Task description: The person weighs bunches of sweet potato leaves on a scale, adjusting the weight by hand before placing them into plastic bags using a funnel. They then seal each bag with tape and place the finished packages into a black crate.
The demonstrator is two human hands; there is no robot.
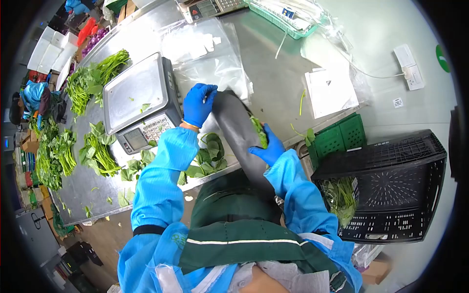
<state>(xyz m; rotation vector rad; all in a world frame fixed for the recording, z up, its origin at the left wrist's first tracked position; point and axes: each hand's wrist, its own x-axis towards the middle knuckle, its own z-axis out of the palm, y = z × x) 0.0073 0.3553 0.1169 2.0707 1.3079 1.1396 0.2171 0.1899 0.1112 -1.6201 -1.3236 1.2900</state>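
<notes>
A dark grey, smooth, curved sheet (235, 128), rolled like a long sleeve, stands in front of me at the table's near edge. Leafy green stems (258, 131) show along its right side. My right hand (270, 147), in a blue glove, grips the sheet and the greens, thumb across the grey surface. My left hand (198, 104), also gloved in blue, has its fingers pinched together at the sheet's upper left end; what lies between the fingertips is too small to make out. Flat clear plastic bags (207, 53) lie just beyond my left hand.
A digital scale (137, 90) stands to the left, with bunches of greens (98, 150) around it. Loose leaves (207, 158) lie at the table's near edge. On the right are a black crate (391, 180) and a green crate (342, 134). Another person (36, 100) works far left.
</notes>
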